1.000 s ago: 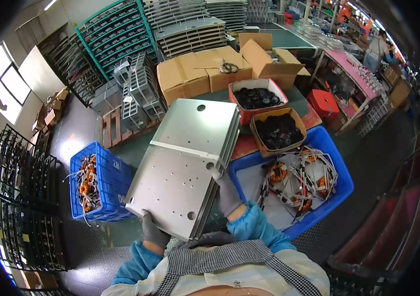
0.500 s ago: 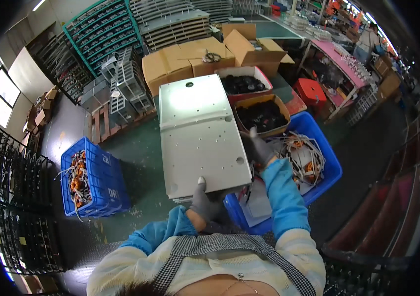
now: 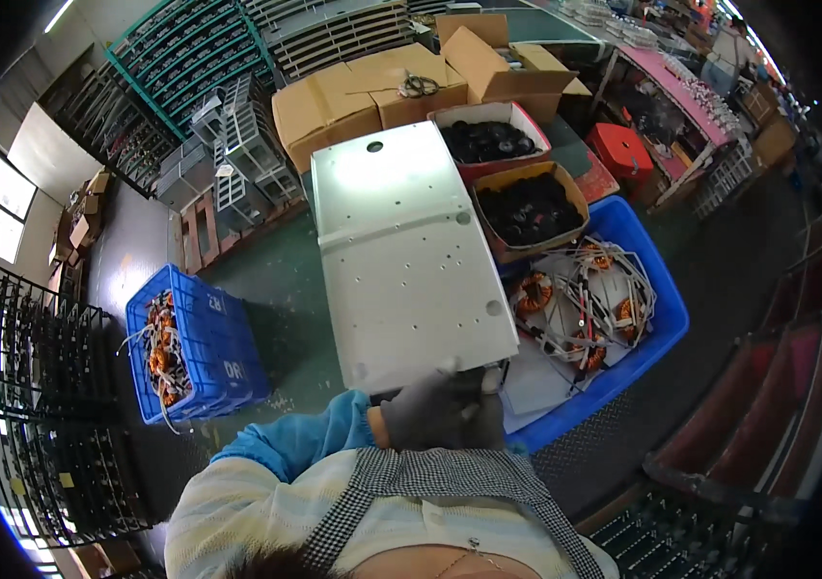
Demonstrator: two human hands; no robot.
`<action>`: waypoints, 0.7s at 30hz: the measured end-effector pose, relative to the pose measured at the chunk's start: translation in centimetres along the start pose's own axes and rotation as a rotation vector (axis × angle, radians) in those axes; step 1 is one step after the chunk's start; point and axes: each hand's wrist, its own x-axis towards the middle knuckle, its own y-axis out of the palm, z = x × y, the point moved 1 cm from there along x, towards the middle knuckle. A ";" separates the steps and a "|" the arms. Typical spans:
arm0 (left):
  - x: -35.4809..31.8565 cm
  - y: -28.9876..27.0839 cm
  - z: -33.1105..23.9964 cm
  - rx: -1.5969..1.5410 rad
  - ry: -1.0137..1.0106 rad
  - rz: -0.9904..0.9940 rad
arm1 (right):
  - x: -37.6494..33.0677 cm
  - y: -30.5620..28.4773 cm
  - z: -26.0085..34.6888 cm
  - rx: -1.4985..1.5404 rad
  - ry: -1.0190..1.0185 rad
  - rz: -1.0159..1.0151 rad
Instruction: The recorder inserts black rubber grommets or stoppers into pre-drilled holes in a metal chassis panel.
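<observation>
A pale metal panel with drilled holes (image 3: 411, 289) lies on top of a stack in front of me. My left hand (image 3: 421, 413), in a grey glove with light fingertips, is at the near edge of the panel. Its fingers are curled, and what they hold is hidden. Close beside it, by the panel's near right corner, my right hand (image 3: 483, 410) is also gloved and closed. Its contents cannot be made out. The blue bin (image 3: 664, 323) right of the hands holds orange-copper coils with white leads (image 3: 628, 314) and white sheets.
Black round parts fill a cardboard box (image 3: 580, 217) and a red-edged box (image 3: 543, 145) behind the bin. Brown cartons (image 3: 329, 111) stand beyond the panel. Another blue crate of coils (image 3: 223, 347) sits on the floor at left. Black wire racks (image 3: 30, 347) line the left side.
My right hand has come from beside the black-part boxes toward me, next to my left hand. My left hand has shifted right along the panel's near edge. The view has turned slightly.
</observation>
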 end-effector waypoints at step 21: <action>-0.3 -11.4 -57.3 1.806 0.605 -0.437 | 7.0 -0.7 -11.4 -0.840 -0.912 0.065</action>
